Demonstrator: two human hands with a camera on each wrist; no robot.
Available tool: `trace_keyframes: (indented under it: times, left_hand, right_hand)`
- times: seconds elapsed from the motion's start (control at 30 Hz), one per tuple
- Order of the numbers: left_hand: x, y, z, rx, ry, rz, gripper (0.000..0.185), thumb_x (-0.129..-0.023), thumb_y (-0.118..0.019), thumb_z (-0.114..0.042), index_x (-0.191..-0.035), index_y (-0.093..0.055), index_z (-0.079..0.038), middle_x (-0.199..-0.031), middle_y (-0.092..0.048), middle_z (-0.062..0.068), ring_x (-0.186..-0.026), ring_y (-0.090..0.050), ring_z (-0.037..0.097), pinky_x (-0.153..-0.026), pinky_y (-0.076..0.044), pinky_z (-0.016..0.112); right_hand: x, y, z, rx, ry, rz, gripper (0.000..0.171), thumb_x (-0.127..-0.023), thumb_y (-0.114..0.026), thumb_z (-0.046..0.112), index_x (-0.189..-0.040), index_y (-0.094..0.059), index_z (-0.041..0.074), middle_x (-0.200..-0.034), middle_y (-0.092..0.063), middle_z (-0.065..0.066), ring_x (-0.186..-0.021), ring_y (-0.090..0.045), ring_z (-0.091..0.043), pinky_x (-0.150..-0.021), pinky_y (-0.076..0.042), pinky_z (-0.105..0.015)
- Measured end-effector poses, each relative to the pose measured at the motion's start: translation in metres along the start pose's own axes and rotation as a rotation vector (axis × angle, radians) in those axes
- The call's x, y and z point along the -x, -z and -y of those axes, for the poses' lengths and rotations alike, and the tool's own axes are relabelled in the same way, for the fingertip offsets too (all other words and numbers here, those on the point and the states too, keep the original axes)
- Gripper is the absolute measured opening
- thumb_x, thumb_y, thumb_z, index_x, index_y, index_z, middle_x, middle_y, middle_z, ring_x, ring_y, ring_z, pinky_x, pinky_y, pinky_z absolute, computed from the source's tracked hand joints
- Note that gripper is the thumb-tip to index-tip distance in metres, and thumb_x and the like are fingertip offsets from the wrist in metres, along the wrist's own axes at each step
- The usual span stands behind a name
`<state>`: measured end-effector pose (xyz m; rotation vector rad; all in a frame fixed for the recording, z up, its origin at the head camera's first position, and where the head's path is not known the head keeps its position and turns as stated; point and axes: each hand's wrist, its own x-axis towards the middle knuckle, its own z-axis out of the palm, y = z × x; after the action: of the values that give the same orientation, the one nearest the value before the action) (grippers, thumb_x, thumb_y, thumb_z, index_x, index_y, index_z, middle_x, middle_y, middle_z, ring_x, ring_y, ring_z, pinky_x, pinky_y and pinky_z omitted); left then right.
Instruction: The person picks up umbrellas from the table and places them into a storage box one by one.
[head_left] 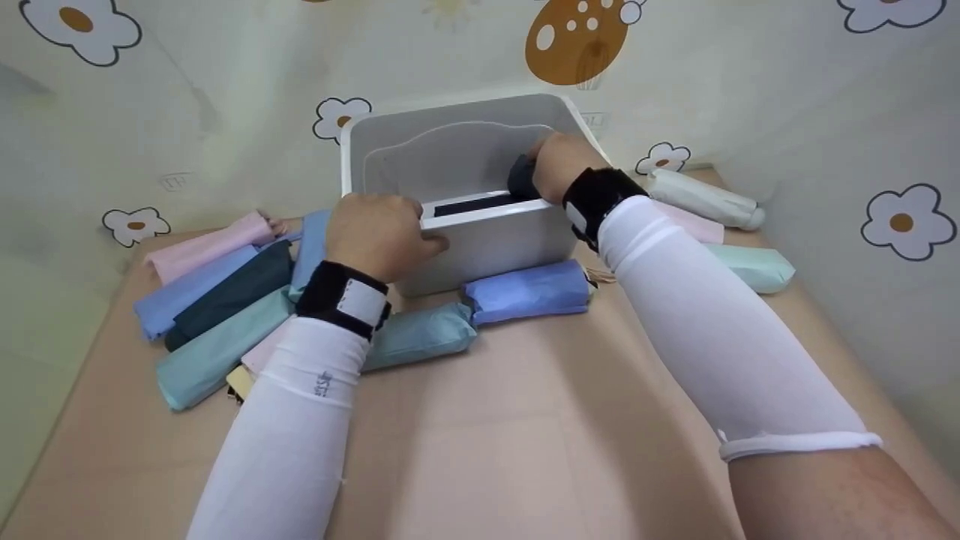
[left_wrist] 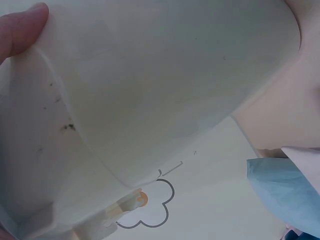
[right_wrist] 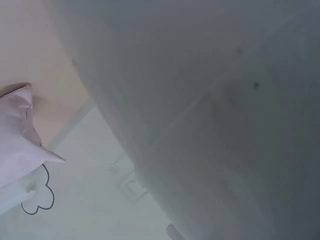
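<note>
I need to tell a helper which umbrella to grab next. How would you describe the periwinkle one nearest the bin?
Start at the white bin in the middle of the table. Right against its front wall lies a folded periwinkle umbrella. The folded umbrella touching its left end is teal, and the other blue ones lie in the pile at left.

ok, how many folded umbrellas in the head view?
12 umbrellas: six piled left of the bin, two in front, three right of it, black umbrella inside, gripped by right hand. More may hide under the left arm.
</note>
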<state>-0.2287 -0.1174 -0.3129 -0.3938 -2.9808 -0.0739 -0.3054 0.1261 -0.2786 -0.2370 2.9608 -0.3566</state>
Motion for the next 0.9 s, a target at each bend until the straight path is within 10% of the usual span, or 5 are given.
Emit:
trace_keyframes:
  times: [0.53, 0.9]
  left_hand:
    - [-0.0007, -0.0015, 0.0008, -0.005, -0.008, -0.018, 0.051, -0.090, -0.072, -0.059, -0.076, -0.069, -0.010, -0.062, -0.062, 0.004, -0.065, -0.059, 0.026, -0.067, -0.047, 0.043]
    - [-0.0007, -0.0007, 0.0013, -0.009, -0.016, -0.016, 0.052, -0.091, -0.072, -0.059, -0.073, -0.067, -0.011, -0.062, -0.062, 0.004, -0.065, -0.060, 0.026, -0.072, -0.050, 0.046]
  right_hand:
    - [0.0011, -0.0029, 0.0007, 0.020, -0.013, 0.004, 0.026, -0.095, -0.051, 0.014, -0.099, -0.075, 0.005, -0.107, -0.073, -0.017, -0.091, -0.059, -0.032, -0.085, -0.047, -0.043]
    - [-0.0008, -0.0030, -0.0001, -0.003, -0.018, 0.007, 0.030, -0.094, -0.050, 0.007, -0.102, -0.079, 0.004, -0.096, -0.071, -0.014, -0.085, -0.057, -0.029, -0.074, -0.046, -0.038]
